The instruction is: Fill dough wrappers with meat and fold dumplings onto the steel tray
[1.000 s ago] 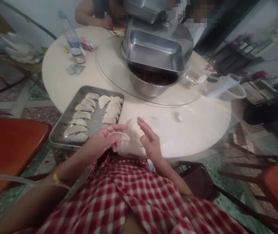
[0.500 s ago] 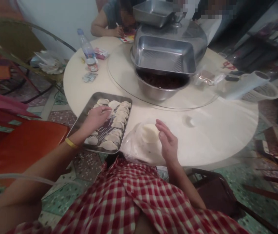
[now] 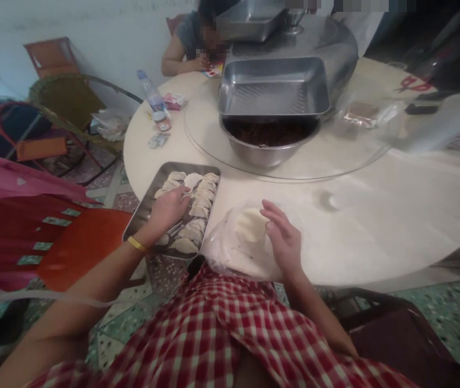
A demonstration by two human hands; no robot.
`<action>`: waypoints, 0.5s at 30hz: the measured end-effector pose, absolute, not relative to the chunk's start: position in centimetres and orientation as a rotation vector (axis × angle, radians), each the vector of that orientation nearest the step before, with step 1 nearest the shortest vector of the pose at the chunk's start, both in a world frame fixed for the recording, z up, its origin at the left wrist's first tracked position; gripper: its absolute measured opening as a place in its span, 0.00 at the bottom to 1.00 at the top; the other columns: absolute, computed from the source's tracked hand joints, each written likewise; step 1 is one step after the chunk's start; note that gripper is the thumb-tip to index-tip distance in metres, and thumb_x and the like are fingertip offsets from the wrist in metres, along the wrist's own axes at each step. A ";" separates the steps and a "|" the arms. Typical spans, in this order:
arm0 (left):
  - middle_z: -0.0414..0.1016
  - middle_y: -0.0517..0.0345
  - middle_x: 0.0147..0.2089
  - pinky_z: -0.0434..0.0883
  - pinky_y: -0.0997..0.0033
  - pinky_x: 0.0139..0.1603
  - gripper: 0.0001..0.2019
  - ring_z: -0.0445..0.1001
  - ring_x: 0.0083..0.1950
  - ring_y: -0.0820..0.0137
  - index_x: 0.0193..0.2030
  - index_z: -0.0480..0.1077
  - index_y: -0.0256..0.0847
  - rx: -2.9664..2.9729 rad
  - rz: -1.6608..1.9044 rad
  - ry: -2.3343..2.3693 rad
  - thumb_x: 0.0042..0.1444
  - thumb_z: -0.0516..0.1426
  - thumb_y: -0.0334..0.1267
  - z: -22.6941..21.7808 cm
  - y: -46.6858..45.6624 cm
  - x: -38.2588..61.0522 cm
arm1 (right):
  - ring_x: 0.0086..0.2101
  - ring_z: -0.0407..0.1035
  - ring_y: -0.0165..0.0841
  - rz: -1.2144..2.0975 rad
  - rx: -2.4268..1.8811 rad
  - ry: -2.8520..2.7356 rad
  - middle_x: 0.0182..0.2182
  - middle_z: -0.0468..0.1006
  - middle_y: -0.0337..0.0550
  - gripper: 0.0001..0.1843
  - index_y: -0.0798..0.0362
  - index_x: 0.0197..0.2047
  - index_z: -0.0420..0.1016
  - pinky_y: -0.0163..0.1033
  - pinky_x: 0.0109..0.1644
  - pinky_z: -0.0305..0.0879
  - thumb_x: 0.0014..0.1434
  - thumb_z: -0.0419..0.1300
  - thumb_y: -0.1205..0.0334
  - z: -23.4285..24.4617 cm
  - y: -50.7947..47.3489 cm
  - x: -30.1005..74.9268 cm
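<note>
My left hand (image 3: 169,209) is over the metal tray (image 3: 154,188), its fingers pinched around a dumpling near the middle; my own fingers partly hide that dumpling. Several folded dumplings (image 3: 203,202) lie in rows in this tray. To the right, a round pale dough wrapper (image 3: 250,225) rests on a clear plastic bag (image 3: 230,250) by the table's front edge. My right hand (image 3: 284,240) is held just beside the wrapper, fingers stretched and apart, with nothing seen in it.
A steel bowl of dark filling (image 3: 266,153) stands on the glass turntable (image 3: 197,143), an upright-tilted metal tray (image 3: 274,97) above it. A bottle (image 3: 151,91) and a jar (image 3: 161,121) stand at left. A person (image 3: 177,56) sits across the table (image 3: 375,231). An orange chair (image 3: 80,248) is at left.
My view has shifted, so the table sits farther right. My left hand has lowered slightly toward the dumplings in the tray. My right hand keeps its place beside the wrapper.
</note>
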State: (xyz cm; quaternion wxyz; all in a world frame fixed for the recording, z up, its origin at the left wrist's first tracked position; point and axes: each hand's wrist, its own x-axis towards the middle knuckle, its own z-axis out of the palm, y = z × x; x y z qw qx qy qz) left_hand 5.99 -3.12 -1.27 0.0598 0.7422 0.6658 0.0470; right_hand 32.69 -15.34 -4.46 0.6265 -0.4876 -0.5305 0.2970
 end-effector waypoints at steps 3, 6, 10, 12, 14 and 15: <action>0.81 0.47 0.46 0.70 0.60 0.46 0.21 0.78 0.49 0.53 0.57 0.71 0.43 2.289 -0.018 2.054 0.61 0.49 0.44 -0.6 -3.5 6.0 | 0.57 0.70 0.38 0.666 -1.116 -1.229 0.55 0.77 0.43 0.12 0.42 0.48 0.79 0.54 0.61 0.67 0.62 0.59 0.60 -4.5 -15.5 32.7; 0.81 0.46 0.49 0.70 0.60 0.46 0.21 0.78 0.50 0.53 0.56 0.72 0.44 2.323 -0.148 2.077 0.62 0.47 0.44 0.3 -3.7 5.8 | 0.57 0.69 0.38 0.666 -1.107 -1.230 0.56 0.76 0.43 0.13 0.42 0.48 0.79 0.54 0.61 0.67 0.62 0.59 0.61 -4.4 -15.6 32.7; 0.81 0.46 0.48 0.70 0.62 0.43 0.20 0.78 0.49 0.53 0.50 0.76 0.43 2.355 -0.272 2.115 0.63 0.46 0.45 1.1 -3.5 5.8 | 0.57 0.69 0.37 0.673 -1.103 -1.227 0.56 0.76 0.43 0.13 0.42 0.49 0.79 0.53 0.61 0.66 0.62 0.59 0.61 -4.5 -15.6 32.7; 0.82 0.45 0.45 0.69 0.62 0.42 0.21 0.78 0.47 0.53 0.45 0.78 0.42 2.375 -0.315 2.131 0.63 0.46 0.45 1.2 -3.2 5.9 | 0.57 0.69 0.38 0.671 -1.101 -1.225 0.56 0.76 0.43 0.13 0.42 0.48 0.79 0.54 0.61 0.66 0.62 0.59 0.61 -4.5 -15.6 32.6; 0.82 0.42 0.43 0.69 0.61 0.41 0.21 0.79 0.46 0.52 0.41 0.78 0.40 2.403 -0.339 2.134 0.63 0.45 0.43 1.1 -2.8 6.1 | 0.57 0.69 0.38 0.667 -1.102 -1.221 0.56 0.77 0.43 0.13 0.42 0.48 0.79 0.54 0.61 0.66 0.62 0.59 0.60 -4.5 -15.6 32.6; 0.81 0.41 0.43 0.69 0.61 0.41 0.21 0.79 0.46 0.52 0.40 0.78 0.39 2.418 -0.346 2.131 0.62 0.44 0.42 0.9 -2.7 6.2 | 0.57 0.69 0.38 0.665 -1.106 -1.218 0.55 0.77 0.44 0.12 0.42 0.48 0.79 0.54 0.61 0.66 0.62 0.58 0.60 -4.5 -15.7 32.6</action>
